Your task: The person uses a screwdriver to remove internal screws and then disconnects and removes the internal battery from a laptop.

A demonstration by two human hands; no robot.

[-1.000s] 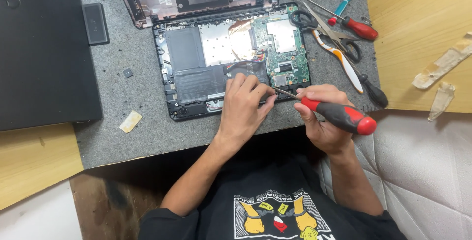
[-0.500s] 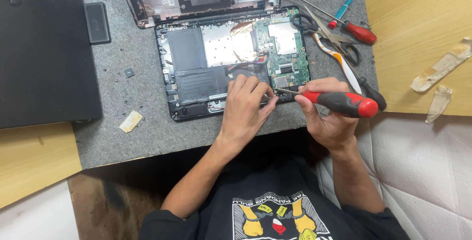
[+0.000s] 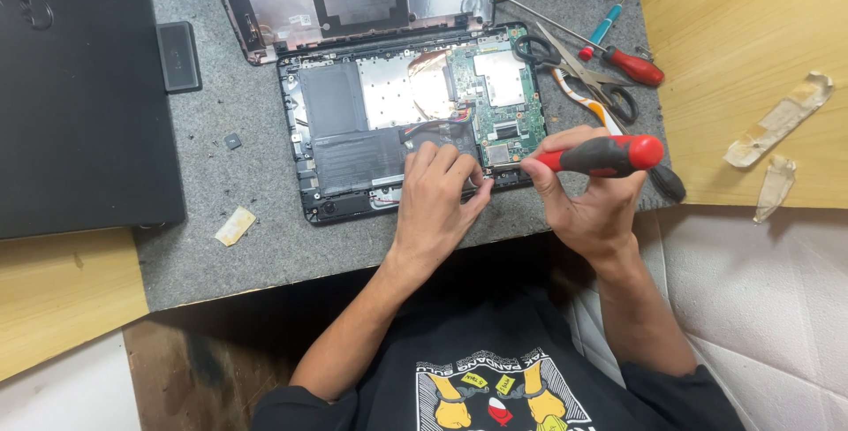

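The right hand (image 3: pixel 587 206) is curled tight around a red-and-black rubbery screwdriver (image 3: pixel 601 155), tip down at the green circuit board (image 3: pixel 499 100). The left hand (image 3: pixel 437 201) rests with bent fingers, holding nothing, on the opened laptop base (image 3: pixel 353 139), which lies on a coarse grey mat (image 3: pixel 256 245).

Both hands low and close, fingertips nearly meeting

The left hand (image 3: pixel 437 197) lies palm down, fingers curled forward, thumb stretched toward the other hand's fingertips. The right hand (image 3: pixel 587 206) is closed in a grip, knuckles up, wrist bent inward, forearm angling back.
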